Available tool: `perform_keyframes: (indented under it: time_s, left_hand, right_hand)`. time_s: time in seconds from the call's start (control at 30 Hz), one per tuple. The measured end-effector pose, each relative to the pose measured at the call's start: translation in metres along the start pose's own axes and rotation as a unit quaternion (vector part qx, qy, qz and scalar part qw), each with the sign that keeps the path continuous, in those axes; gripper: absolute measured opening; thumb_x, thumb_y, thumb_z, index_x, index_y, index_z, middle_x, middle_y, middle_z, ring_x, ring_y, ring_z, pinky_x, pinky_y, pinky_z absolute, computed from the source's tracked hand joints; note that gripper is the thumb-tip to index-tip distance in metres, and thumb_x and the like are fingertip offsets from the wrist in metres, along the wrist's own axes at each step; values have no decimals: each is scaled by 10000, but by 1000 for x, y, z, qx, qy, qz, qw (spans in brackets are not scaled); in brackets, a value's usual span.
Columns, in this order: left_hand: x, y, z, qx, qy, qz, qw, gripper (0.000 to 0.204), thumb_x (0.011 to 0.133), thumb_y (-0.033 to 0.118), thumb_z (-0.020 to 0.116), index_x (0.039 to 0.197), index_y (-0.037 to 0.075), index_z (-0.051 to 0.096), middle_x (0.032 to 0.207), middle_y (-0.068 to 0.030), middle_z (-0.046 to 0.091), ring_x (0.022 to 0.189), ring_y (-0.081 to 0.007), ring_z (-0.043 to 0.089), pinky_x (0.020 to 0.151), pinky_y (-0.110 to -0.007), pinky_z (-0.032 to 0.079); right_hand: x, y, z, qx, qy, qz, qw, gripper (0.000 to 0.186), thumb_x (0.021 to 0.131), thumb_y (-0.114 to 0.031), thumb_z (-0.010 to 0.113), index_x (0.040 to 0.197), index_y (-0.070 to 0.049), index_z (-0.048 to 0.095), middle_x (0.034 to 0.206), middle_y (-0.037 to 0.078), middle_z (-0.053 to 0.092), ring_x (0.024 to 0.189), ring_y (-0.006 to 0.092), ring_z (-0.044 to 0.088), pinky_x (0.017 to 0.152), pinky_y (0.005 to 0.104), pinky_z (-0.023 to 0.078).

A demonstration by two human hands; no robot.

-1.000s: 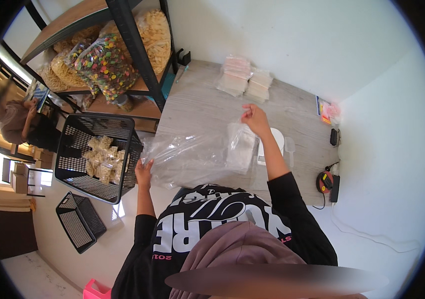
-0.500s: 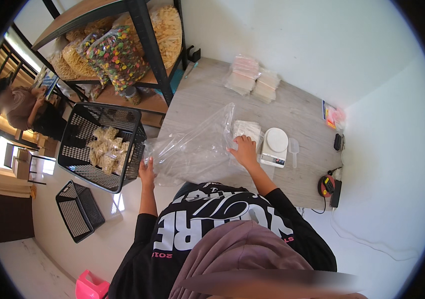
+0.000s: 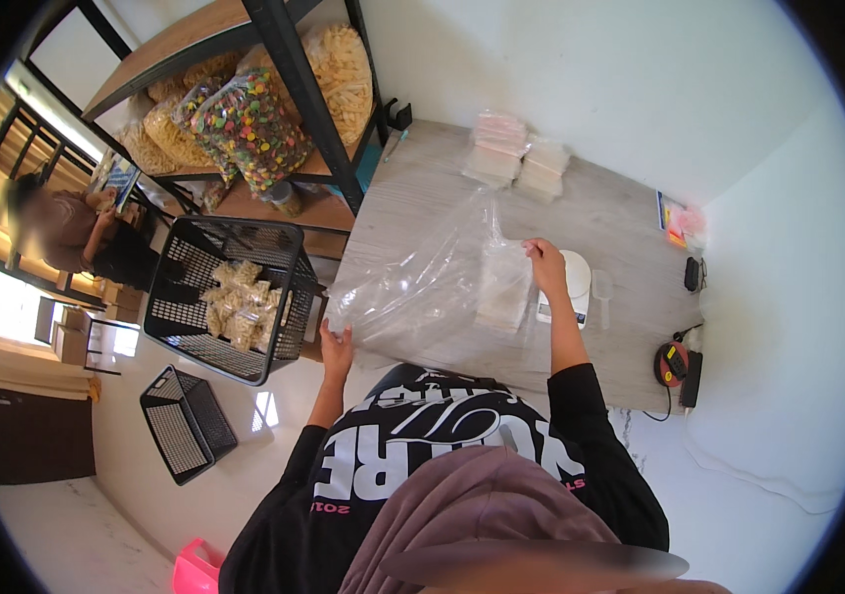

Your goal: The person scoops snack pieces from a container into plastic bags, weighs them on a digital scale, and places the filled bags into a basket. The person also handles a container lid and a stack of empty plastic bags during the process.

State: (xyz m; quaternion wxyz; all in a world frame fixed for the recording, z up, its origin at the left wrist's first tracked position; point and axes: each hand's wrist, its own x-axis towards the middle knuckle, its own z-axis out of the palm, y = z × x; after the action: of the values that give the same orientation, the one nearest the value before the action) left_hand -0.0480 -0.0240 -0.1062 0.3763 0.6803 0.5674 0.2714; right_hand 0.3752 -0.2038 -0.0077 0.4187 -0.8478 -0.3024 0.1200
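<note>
A large clear plastic bag (image 3: 422,287) lies stretched over the grey table (image 3: 600,213). My left hand (image 3: 336,346) grips its near left corner at the table's edge. My right hand (image 3: 545,260) holds the bag's upper right part, raised next to a small white scale (image 3: 573,282). A stack of small clear packets (image 3: 503,292) shows through the bag just left of the scale.
Two piles of flat packets (image 3: 519,163) sit at the table's far side. A black wire basket (image 3: 229,297) with snack packs stands left of the table, another wire basket (image 3: 185,421) lies on the floor. Shelves (image 3: 274,109) hold big snack bags. A person sits far left.
My right hand drew back from the far table, then lifted the bag's right side up next to the scale. The left hand kept its hold at the table edge.
</note>
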Motion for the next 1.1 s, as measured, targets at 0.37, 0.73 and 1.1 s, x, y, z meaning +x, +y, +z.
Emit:
perform_keyframes:
  time_s: [0.37,0.73,1.1]
  left_hand:
    - [98,23,-8,225,-111,299,920,514,802,55,632,1288,142,491,1330,-85,485,1256,-314,404,1060,-481,289]
    - [131,24,14,292,-275,140,905,361,799,219,652,1146,181,564,1182,-11,597,1178,-286,495,1006,-526,306]
    - [138,81,2,262,-337,251,869,837,683,547,735,1347,120,458,1330,-125,503,1258,-338,416,1008,-546,324]
  right_hand:
    - [-35,-12,-10,-44,-6,-17,999,150,896,-212,574,1001,-141,654,843,58,666,842,247,633,771,401,424]
    - [-51,-23,-34,-145,118,9,982,181,871,-236,619,1017,-149,681,1015,75,612,950,308,578,840,421,445]
    - [-152,-15,95,56,82,300,949,692,836,-490,666,1190,86,521,1017,211,627,962,313,598,859,386,468]
